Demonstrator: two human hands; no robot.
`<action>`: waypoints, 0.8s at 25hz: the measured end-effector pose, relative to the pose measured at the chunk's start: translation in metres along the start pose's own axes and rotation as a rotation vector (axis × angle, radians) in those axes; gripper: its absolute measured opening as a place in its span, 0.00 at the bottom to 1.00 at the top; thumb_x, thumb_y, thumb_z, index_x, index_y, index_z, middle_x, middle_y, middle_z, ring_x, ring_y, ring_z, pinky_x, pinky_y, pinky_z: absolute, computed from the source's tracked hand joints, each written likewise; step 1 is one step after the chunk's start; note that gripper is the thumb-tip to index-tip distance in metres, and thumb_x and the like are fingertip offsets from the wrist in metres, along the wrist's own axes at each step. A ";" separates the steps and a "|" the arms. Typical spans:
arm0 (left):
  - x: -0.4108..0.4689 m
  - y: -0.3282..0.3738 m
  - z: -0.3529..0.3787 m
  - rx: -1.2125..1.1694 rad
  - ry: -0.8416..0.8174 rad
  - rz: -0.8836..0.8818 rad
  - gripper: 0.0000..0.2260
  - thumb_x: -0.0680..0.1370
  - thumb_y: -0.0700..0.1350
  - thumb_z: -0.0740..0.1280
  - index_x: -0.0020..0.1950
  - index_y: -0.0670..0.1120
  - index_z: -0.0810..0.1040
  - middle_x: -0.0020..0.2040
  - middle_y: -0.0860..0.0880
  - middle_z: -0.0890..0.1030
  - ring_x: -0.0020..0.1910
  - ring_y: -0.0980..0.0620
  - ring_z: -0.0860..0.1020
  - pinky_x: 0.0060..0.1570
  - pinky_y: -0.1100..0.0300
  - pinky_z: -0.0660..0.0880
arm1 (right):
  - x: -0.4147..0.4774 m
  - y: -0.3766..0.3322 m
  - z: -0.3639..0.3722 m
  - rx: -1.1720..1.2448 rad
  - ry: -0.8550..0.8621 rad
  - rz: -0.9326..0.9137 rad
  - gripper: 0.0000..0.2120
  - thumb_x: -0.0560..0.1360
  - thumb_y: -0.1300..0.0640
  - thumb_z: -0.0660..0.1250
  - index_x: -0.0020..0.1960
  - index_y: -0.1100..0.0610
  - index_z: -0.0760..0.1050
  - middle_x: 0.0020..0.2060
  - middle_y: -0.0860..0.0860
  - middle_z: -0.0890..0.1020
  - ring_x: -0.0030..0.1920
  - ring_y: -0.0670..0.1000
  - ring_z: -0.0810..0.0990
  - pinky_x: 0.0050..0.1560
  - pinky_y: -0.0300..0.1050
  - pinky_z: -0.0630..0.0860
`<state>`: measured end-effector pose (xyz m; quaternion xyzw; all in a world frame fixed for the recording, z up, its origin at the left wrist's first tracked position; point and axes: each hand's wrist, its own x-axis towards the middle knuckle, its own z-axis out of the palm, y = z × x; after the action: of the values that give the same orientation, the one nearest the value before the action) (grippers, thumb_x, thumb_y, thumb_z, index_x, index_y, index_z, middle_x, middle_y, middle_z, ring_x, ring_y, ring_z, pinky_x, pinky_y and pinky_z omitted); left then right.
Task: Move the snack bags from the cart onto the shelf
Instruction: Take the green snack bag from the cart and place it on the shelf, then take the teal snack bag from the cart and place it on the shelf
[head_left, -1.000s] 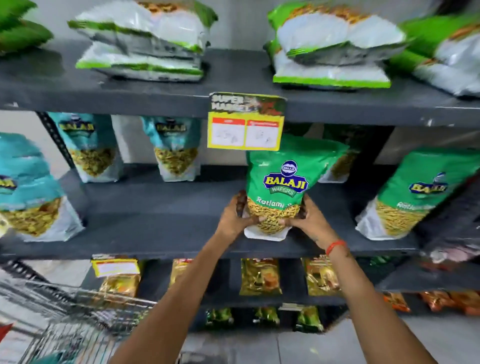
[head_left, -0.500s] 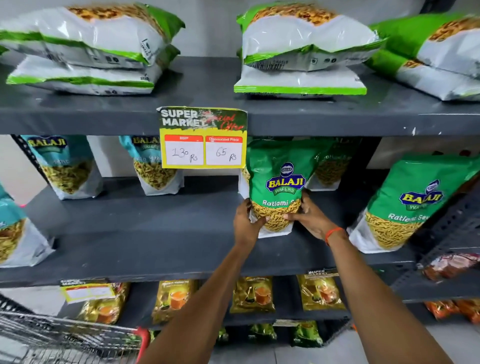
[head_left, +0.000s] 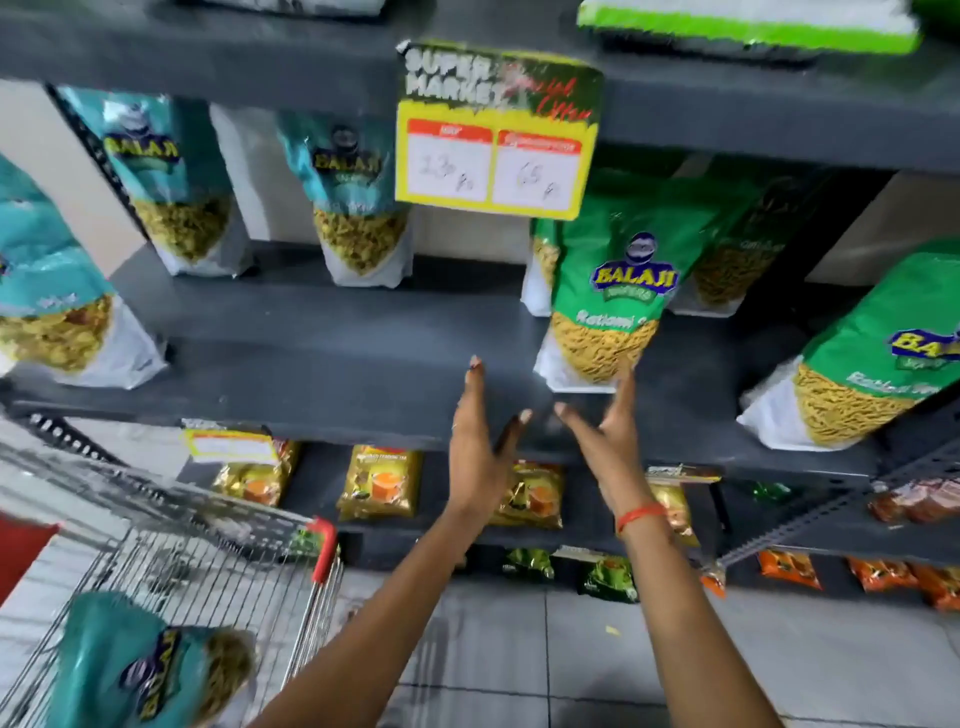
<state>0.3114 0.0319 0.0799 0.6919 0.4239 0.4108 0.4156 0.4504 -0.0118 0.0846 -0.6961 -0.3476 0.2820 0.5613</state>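
Note:
A green Balaji snack bag (head_left: 618, 296) stands upright on the dark grey middle shelf (head_left: 332, 358), just under the price sign. My left hand (head_left: 475, 447) and my right hand (head_left: 605, 441) hover in front of the shelf edge below that bag, fingers spread, holding nothing. My right fingertips almost reach the bag's lower corner. At the lower left a teal Balaji bag (head_left: 150, 670) lies in the wire cart (head_left: 218, 545).
Teal bags (head_left: 171, 176) line the shelf's left side and more green bags (head_left: 872, 353) its right. A yellow price sign (head_left: 493, 130) hangs from the upper shelf. Gold packets (head_left: 379, 483) fill the lower shelf. Grey floor tiles lie below.
Both hands have let go of the green bag and drawn back from it. The bag now stands alone on the shelf. The view has tilted down, showing the cart.

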 end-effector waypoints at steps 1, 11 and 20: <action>-0.020 -0.014 -0.020 -0.007 0.054 -0.025 0.33 0.76 0.44 0.67 0.76 0.46 0.52 0.76 0.51 0.59 0.74 0.56 0.59 0.72 0.60 0.60 | -0.018 0.005 0.024 0.021 -0.093 -0.019 0.43 0.72 0.59 0.71 0.77 0.50 0.48 0.76 0.44 0.55 0.73 0.37 0.57 0.73 0.37 0.57; -0.174 -0.199 -0.181 -0.022 0.872 -0.908 0.17 0.79 0.41 0.61 0.65 0.34 0.69 0.65 0.36 0.74 0.66 0.41 0.71 0.66 0.55 0.64 | -0.154 0.080 0.294 -0.155 -1.034 0.132 0.36 0.74 0.69 0.67 0.75 0.61 0.52 0.75 0.56 0.57 0.73 0.46 0.56 0.70 0.37 0.55; -0.215 -0.310 -0.208 -0.534 1.075 -1.380 0.14 0.76 0.39 0.66 0.60 0.39 0.71 0.51 0.46 0.72 0.50 0.50 0.71 0.49 0.58 0.73 | -0.168 0.161 0.433 -0.712 -1.460 0.109 0.41 0.72 0.64 0.71 0.76 0.60 0.50 0.77 0.59 0.55 0.76 0.56 0.57 0.73 0.44 0.56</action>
<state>-0.0214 -0.0288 -0.1869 -0.1187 0.7707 0.4225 0.4620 0.0378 0.0863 -0.1636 -0.4896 -0.6603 0.5644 -0.0762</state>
